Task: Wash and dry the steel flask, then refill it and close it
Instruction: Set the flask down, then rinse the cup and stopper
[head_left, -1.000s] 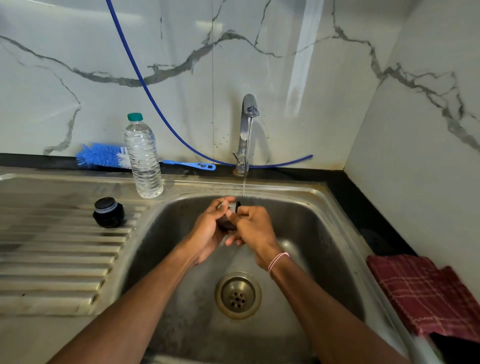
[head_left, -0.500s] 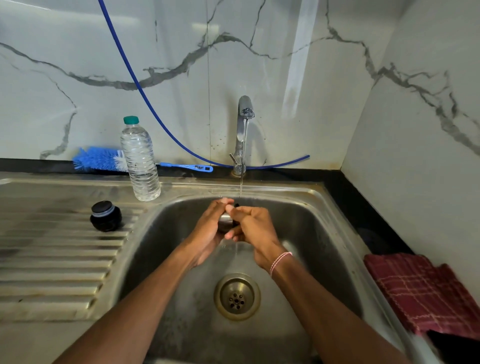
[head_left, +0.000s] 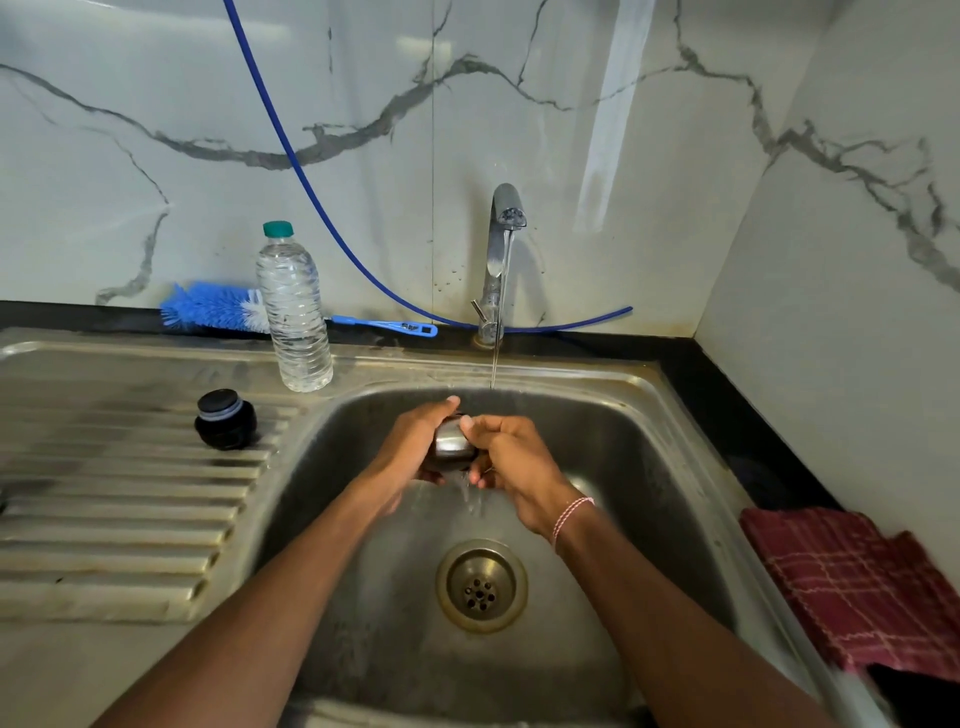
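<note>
Over the steel sink, both hands hold a small steel piece of the flask under the thin stream from the tap. My left hand wraps it from the left. My right hand grips it from the right, thumb on top. Water runs off below it toward the drain. Most of the piece is hidden by fingers. A black flask lid sits on the drainboard at left.
A clear plastic water bottle with a green cap stands at the sink's back left corner. A blue bottle brush lies behind it. A red checked cloth lies on the right counter. A blue hose hangs along the wall.
The steel piece has turned between my hands, showing more of its shiny side. Both hands stay under the running tap in about the same place.
</note>
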